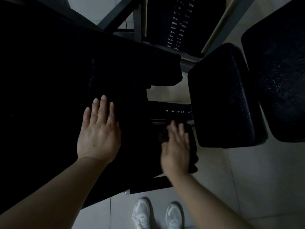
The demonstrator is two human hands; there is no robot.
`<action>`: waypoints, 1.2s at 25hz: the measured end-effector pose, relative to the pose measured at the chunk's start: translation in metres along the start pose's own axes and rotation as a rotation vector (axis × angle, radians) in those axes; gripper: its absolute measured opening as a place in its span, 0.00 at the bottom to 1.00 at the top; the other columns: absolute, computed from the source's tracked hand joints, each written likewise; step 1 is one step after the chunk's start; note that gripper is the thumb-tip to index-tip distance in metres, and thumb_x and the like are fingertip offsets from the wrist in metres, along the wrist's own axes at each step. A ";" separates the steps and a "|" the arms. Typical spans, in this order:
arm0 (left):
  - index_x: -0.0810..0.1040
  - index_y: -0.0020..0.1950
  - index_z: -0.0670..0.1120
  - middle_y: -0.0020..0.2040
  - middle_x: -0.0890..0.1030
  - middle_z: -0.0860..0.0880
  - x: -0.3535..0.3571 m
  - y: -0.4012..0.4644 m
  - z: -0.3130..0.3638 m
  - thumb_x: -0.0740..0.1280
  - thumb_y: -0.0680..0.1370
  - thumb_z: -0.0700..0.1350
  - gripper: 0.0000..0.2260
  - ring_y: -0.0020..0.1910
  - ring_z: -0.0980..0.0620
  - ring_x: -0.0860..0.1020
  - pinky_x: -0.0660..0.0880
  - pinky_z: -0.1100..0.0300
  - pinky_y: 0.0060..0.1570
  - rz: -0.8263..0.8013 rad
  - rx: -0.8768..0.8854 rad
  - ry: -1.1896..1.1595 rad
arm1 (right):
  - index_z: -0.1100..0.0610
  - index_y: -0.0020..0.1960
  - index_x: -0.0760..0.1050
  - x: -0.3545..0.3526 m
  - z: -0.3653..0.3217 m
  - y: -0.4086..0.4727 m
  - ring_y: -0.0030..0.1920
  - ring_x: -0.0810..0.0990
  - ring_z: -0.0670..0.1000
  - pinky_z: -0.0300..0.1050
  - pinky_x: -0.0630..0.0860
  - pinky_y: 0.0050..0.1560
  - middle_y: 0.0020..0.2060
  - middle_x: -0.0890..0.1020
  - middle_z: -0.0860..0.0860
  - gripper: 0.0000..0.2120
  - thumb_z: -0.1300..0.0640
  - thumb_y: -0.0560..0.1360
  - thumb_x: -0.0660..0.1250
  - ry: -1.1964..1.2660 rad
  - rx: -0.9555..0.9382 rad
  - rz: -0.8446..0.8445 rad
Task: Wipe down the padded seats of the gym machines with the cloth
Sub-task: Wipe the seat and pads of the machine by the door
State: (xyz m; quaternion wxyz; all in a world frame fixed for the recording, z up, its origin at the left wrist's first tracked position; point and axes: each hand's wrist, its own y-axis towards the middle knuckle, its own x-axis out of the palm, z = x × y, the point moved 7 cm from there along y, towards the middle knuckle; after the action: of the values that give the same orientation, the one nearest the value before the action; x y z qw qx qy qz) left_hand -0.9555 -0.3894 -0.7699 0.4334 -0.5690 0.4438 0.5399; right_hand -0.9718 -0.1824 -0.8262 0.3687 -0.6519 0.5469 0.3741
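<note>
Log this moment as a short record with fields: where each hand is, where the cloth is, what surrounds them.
left hand: left hand flat, fingers straight, resting on the large dark padded seat
right hand: right hand blurred, fingers extended over the dark cloth at the seat's right edge
cloth: bunched under the right hand; grip unclear
nearby pads: smaller black pad to the right, another pad beyond it
machine parts: weight stack with lbs/kg labels; numbered adjustment scale
floor: pale tiles; white shoes below
</note>
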 end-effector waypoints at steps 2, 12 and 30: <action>0.57 0.75 0.39 0.77 0.54 0.40 0.000 -0.001 0.000 0.44 0.81 0.51 0.26 0.77 0.44 0.51 0.48 0.48 0.74 0.005 0.004 0.007 | 0.59 0.73 0.62 0.011 -0.049 -0.026 0.75 0.56 0.52 0.49 0.54 0.75 0.75 0.61 0.52 0.27 0.52 0.76 0.48 0.064 -0.138 -0.088; 0.56 0.75 0.39 0.77 0.53 0.41 -0.002 -0.003 0.000 0.43 0.81 0.52 0.26 0.77 0.45 0.49 0.49 0.48 0.74 -0.001 0.014 -0.011 | 0.59 0.75 0.59 0.001 0.068 0.035 0.76 0.54 0.47 0.53 0.60 0.73 0.75 0.59 0.49 0.26 0.63 0.78 0.59 0.010 -0.147 -0.180; 0.57 0.75 0.38 0.77 0.54 0.40 -0.001 -0.002 0.000 0.45 0.81 0.51 0.26 0.76 0.44 0.51 0.49 0.48 0.74 0.025 0.023 -0.013 | 0.58 0.75 0.57 -0.002 0.073 0.012 0.74 0.55 0.46 0.51 0.64 0.71 0.74 0.53 0.45 0.27 0.61 0.78 0.60 -0.004 -0.037 -0.126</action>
State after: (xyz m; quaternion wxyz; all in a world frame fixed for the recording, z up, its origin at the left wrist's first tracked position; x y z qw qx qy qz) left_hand -0.9537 -0.3893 -0.7685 0.4359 -0.5549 0.4543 0.5437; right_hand -0.9901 -0.1179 -0.8582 0.3805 -0.6910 0.4969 0.3616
